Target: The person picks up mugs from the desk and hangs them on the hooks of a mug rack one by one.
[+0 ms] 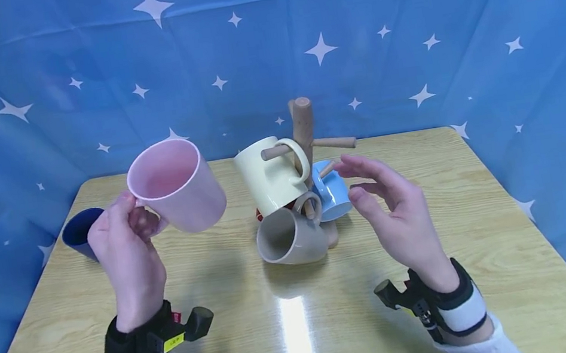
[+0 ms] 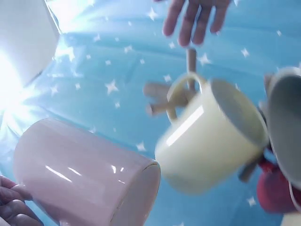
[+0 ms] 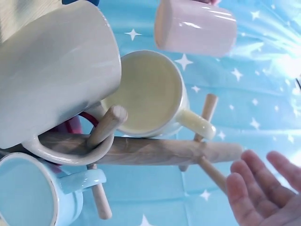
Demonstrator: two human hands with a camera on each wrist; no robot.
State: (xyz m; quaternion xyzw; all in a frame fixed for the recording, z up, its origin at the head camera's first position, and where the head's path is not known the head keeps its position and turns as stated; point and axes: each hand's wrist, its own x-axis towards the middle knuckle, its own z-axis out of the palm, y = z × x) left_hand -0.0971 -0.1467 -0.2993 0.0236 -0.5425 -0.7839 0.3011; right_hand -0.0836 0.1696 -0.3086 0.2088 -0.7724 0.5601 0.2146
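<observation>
My left hand (image 1: 128, 255) grips a pink mug (image 1: 194, 198) by its handle, raised above the table with its mouth tilted up. My right hand (image 1: 402, 211) is held just right of a wooden mug tree (image 1: 303, 125), fingers loosely bent and holding nothing. From an upper peg hangs a cream mug (image 1: 267, 181), tilted. Below it a grey mug (image 1: 303, 240) hangs by its handle on a lower peg. A light blue mug (image 1: 336, 199) hangs on the tree's right side, close to my right fingertips. Mostly hidden behind them is a red mug (image 2: 275, 193).
A dark blue cup (image 1: 76, 238) stands at the table's left edge, partly behind my left hand. One upper peg (image 1: 335, 142) points right with nothing on it. Behind the wooden table (image 1: 488, 244) hangs a blue curtain (image 1: 372, 1) with white stars.
</observation>
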